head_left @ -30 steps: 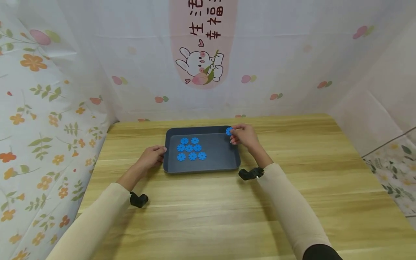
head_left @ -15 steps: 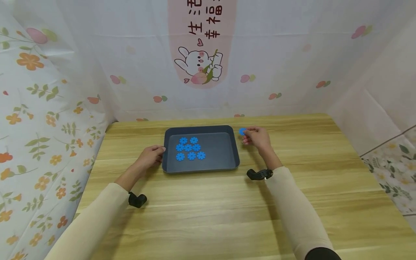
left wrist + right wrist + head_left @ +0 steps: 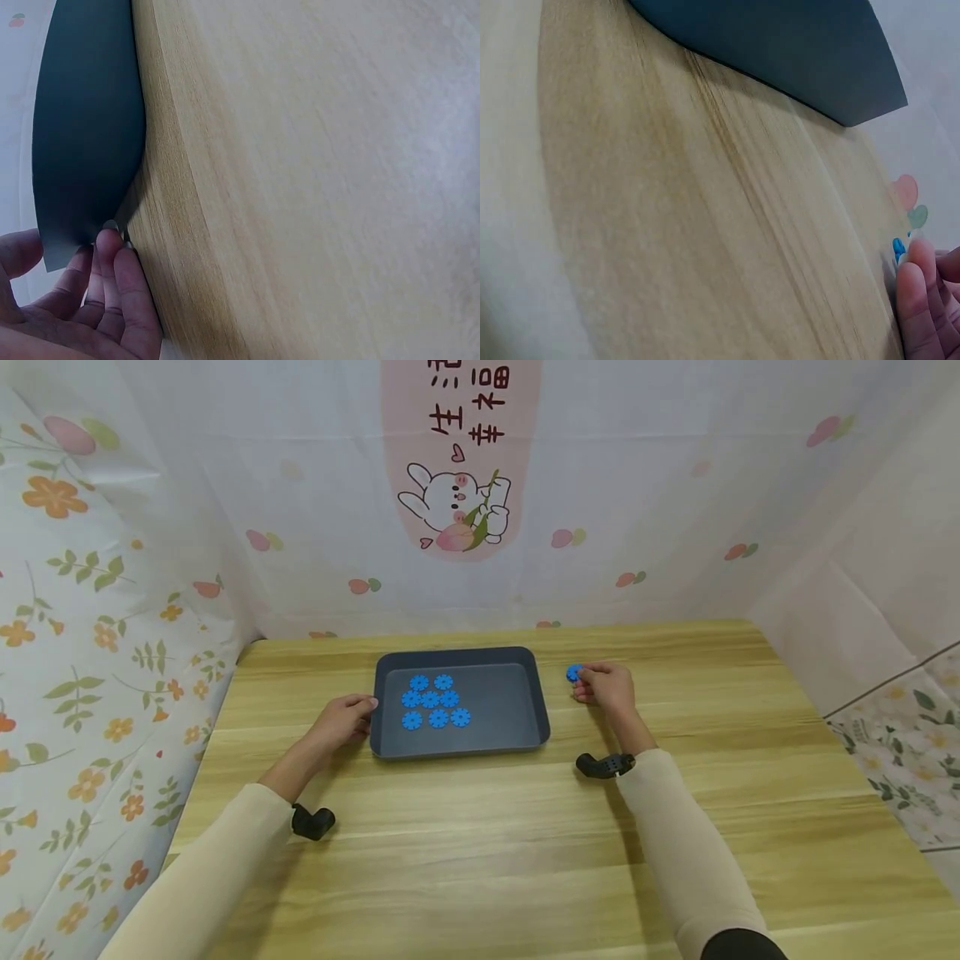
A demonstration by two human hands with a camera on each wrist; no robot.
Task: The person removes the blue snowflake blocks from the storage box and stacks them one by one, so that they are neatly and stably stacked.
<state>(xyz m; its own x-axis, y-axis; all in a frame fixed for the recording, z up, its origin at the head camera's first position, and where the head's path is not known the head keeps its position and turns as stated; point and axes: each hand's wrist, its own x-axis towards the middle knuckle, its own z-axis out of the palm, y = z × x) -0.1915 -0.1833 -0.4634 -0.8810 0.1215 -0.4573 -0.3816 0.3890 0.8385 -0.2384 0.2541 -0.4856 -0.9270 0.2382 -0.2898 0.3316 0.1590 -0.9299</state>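
Observation:
A dark grey tray [image 3: 510, 710] stands on the table, with several blue notched discs [image 3: 430, 699] lying in its left half. At its left end the left hand [image 3: 339, 725] holds the rim between thumb and fingers; in the left wrist view, the fingers of that hand [image 3: 97, 300] touch the tray wall [image 3: 90, 127] from outside. To the right of the tray, the right hand [image 3: 611, 687] pinches one blue disc [image 3: 573, 672] low over the table. Only a bit of blue [image 3: 898, 247] shows by the right hand [image 3: 930, 300] in the right wrist view.
The wooden table [image 3: 465, 843] extends on both sides of the tray and in front of it. Behind stands a white printed cloth [image 3: 637, 485], and a floral cloth [image 3: 97, 652] hangs along the left side. Each wrist carries a black device [image 3: 312, 822].
The right hand has carried its blue disc rightward from over the tray's back right corner to beside the tray, and lower. The left hand stays at the tray; the head view has shifted slightly.

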